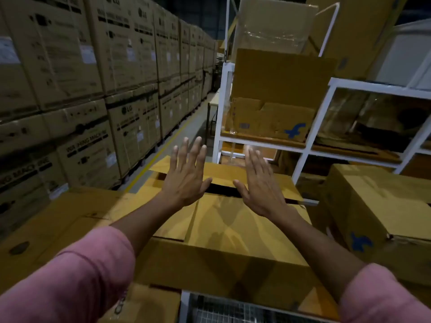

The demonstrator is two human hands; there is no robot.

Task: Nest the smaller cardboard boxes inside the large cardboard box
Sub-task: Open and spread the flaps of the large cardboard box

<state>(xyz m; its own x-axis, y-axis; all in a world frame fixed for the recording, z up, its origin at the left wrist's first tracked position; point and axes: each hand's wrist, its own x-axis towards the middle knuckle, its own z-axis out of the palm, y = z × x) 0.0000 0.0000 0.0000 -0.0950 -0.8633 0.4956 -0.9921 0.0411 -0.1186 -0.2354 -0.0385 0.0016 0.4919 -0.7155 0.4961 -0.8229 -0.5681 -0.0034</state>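
A large brown cardboard box (224,229) sits right in front of me, its top flaps folded nearly flat with a dark gap between the near and far flap. My left hand (186,173) is raised above the far flap, fingers straight and spread, holding nothing. My right hand (261,183) is held up beside it, also flat and empty, above the gap. A smaller cardboard box (377,206) with a blue logo stands to the right. Another flat box (58,224) lies to the left, level with the large one.
A white metal rack (300,145) stands behind the large box, with cardboard boxes (275,117) on its shelf. Tall stacks of printed appliance cartons (81,89) line the left of an aisle with a yellow floor line. A wire mesh surface (233,311) shows below the box.
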